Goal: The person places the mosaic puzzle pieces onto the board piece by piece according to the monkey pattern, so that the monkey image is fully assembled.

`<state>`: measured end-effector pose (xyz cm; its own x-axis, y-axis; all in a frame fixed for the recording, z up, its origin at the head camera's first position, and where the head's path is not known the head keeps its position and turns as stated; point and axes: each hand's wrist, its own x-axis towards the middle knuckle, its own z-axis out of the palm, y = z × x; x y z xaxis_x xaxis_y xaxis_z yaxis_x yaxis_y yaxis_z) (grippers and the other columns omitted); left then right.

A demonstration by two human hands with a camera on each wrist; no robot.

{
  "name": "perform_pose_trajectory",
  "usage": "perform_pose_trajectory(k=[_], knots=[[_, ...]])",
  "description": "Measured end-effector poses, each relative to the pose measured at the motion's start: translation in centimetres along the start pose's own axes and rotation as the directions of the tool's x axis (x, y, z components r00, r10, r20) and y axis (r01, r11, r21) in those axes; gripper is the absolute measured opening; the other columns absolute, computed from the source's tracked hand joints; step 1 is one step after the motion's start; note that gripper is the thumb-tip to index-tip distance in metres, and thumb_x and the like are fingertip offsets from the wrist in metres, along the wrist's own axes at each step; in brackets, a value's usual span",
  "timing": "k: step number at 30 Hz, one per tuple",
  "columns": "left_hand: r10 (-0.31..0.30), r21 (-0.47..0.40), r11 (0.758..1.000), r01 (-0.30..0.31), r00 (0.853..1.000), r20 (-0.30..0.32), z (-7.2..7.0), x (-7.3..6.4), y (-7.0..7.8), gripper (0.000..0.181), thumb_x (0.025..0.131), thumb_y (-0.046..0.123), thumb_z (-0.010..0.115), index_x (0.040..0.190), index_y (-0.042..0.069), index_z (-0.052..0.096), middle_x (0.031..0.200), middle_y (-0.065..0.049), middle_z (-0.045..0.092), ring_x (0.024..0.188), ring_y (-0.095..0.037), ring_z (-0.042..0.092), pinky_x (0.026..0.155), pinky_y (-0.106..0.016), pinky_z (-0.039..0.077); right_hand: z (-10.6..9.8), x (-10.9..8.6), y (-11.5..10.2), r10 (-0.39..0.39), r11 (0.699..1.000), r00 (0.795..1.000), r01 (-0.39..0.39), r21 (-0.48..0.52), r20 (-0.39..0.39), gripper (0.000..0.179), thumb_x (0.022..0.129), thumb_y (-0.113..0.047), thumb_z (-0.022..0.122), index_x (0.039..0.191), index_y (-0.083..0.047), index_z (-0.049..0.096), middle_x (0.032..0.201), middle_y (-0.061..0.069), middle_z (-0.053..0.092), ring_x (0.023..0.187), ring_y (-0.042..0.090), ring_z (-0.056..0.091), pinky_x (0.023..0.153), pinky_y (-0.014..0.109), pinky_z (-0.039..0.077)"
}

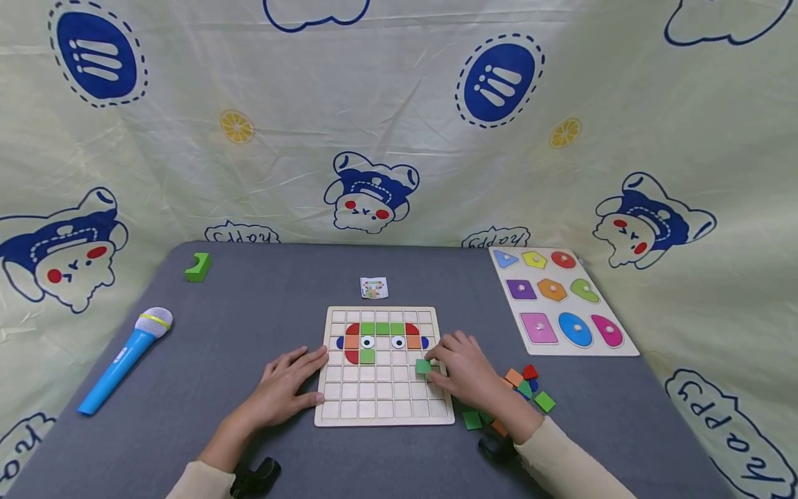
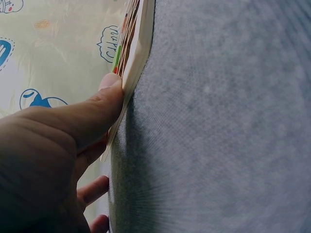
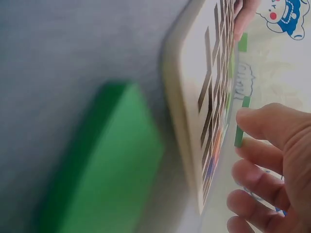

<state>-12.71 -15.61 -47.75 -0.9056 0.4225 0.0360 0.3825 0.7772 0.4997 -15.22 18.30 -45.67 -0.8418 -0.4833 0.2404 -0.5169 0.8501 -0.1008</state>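
A pale wooden grid board (image 1: pixel 384 414) lies on the table. Its upper rows hold a pattern of red, green, orange and blue tiles (image 1: pixel 382 328) with two eye tiles. My left hand (image 1: pixel 280 389) rests along the board's left edge, its thumb (image 2: pixel 112 90) against the side in the left wrist view. Between thumb and index finger, my right hand (image 1: pixel 467 371) pinches a green square tile (image 1: pixel 422 366) over cells near the right edge. In the right wrist view this tile (image 3: pixel 239 137) stands on edge above the grid, the other fingers loosely bent.
Loose coloured tiles (image 1: pixel 545 402) lie under and beside the right forearm. A small picture card (image 1: pixel 374 288) sits behind the grid. A shape puzzle board (image 1: pixel 580 351) lies at the back right. At the left are a blue toy microphone (image 1: pixel 121 367) and a green block (image 1: pixel 198 269).
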Motion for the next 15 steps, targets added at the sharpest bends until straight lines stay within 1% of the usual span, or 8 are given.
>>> perform_pose_trajectory(k=[4, 9, 12, 15], knots=[[0.001, 0.001, 1.000, -0.001, 1.000, 0.000, 0.0, 0.0, 0.0, 0.068, 0.083, 0.031, 0.070, 0.143, 0.013, 0.043, 0.151, -0.003, 0.040, 0.139, -0.037, 0.031, 0.103, -0.062, 0.023, 0.4, 1.3, -0.8, -0.014, 1.000, 1.000, 0.014, -0.004, 0.000, 0.019, 0.078, -0.030, 0.074, 0.093, -0.019, 0.072, 0.087, -0.004, 0.057, 0.081, 0.012, 0.042, 0.074, 0.031, 0.034], [-0.005, -0.001, 1.000, 0.005, 1.000, 0.003, -0.1, 0.0, 0.0, 0.068, 0.083, 0.031, 0.069, 0.143, 0.013, 0.043, 0.151, -0.002, 0.039, 0.139, -0.036, 0.030, 0.103, -0.062, 0.022, 0.8, 2.7, -1.5, -0.048, 0.999, 0.998, 0.048, -0.008, -0.032, 0.017, 0.078, -0.027, 0.074, 0.092, -0.019, 0.072, 0.086, -0.004, 0.056, 0.079, 0.014, 0.042, 0.071, 0.030, 0.032], [-0.004, -0.003, 1.000, 0.004, 1.000, 0.005, -0.1, 0.0, 0.0, 0.068, 0.083, 0.031, 0.069, 0.143, 0.013, 0.043, 0.151, -0.002, 0.039, 0.139, -0.036, 0.030, 0.103, -0.062, 0.022, 1.2, 3.3, -1.7, -0.050, 0.998, 0.998, 0.049, -0.026, -0.039, 0.019, 0.076, -0.029, 0.076, 0.091, -0.019, 0.072, 0.086, -0.004, 0.057, 0.082, 0.016, 0.045, 0.071, 0.030, 0.033], [-0.003, -0.004, 1.000, 0.003, 1.000, 0.007, 0.0, 0.0, 0.0, 0.068, 0.084, 0.032, 0.069, 0.143, 0.014, 0.043, 0.151, -0.002, 0.039, 0.139, -0.036, 0.030, 0.103, -0.062, 0.022, 1.6, 3.7, -1.7, -0.040, 0.998, 0.999, 0.039, -0.048, -0.028, 0.021, 0.074, -0.030, 0.077, 0.092, -0.019, 0.073, 0.088, -0.003, 0.059, 0.084, 0.017, 0.047, 0.072, 0.032, 0.034]])
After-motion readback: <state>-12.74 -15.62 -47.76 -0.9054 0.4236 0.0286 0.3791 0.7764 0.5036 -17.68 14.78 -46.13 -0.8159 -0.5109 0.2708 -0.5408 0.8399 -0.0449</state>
